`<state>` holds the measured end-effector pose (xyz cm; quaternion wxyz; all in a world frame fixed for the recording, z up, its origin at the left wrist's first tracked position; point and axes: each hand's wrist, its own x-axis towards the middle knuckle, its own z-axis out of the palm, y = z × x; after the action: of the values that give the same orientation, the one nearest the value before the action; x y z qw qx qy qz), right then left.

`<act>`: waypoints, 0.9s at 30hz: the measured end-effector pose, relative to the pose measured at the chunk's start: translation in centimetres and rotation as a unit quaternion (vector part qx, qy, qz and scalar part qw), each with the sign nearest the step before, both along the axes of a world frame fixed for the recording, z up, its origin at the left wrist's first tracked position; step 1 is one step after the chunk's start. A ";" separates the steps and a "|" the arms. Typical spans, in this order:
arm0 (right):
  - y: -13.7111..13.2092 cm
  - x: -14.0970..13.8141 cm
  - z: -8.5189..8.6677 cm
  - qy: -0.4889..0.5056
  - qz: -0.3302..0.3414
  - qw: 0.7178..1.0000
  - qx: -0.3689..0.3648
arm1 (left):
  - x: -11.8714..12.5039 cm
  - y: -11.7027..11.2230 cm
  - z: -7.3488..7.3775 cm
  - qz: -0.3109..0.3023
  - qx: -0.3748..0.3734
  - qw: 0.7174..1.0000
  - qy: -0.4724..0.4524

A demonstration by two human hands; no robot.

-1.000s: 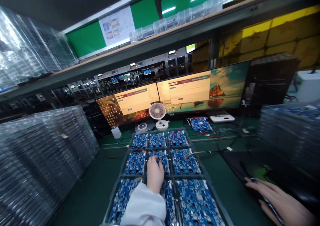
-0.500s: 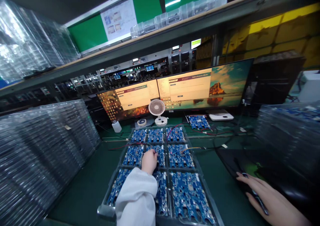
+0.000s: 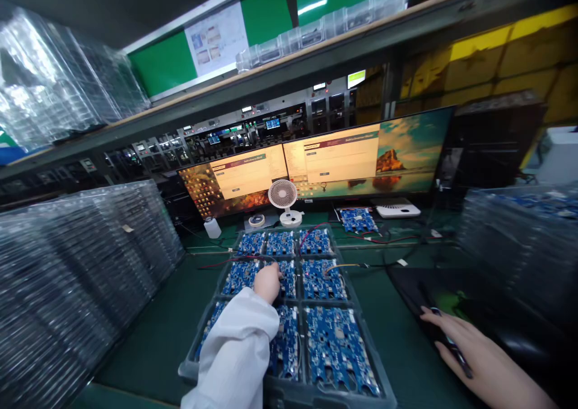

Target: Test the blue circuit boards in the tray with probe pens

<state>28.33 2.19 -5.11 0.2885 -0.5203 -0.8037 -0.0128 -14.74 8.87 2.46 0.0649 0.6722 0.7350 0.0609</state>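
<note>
**Left hand drew back along the board tray**

Head view showed the left hand (image 3: 267, 281) curled on the middle blue circuit board (image 3: 283, 278) of the centre row, fingers bent down onto it; whether they pinched a connector or only pressed could not be told. That board sat in a grey tray (image 3: 189, 370) of nine boards, laid out three by three on the green bench mat (image 3: 153, 337). Over the last second the hand and its white sleeve (image 3: 237, 355) had slid a little nearer the wearer and leftward in the picture, partly because the head camera shifted; contact with the same board held throughout. The right hand (image 3: 469, 355) lay flat, fingers spread, over a dark mouse (image 3: 451, 346) on a black pad (image 3: 478, 294), as before.

Red and yellow leads (image 3: 316, 231) ran across the far boards. Beyond stood a small white fan (image 3: 283, 197) and two wide monitors (image 3: 334, 165) with dialog windows. Stacks of clear plastic trays (image 3: 81, 264) flanked the bench beneath a long shelf (image 3: 289, 71).
</note>
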 end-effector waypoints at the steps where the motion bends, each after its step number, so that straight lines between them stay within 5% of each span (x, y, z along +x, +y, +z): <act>1: 0.1 0.0 -0.1 -0.002 0.001 1.000 0.009 | 0.0 -0.1 0.1 0.001 0.001 1.000 0.002; 13: 0.2 0.2 -0.5 -0.019 0.008 0.999 0.041 | 0.3 -0.3 1.0 0.012 -0.003 1.000 0.008; 27: 0.0 0.3 -0.4 -0.023 0.009 0.999 0.032 | 0.0 -0.1 0.3 0.005 0.002 1.000 -0.015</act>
<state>28.61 2.24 -5.49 0.2866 -0.5032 -0.8139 -0.0473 -14.71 8.78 2.80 0.0744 0.6676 0.7372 0.0723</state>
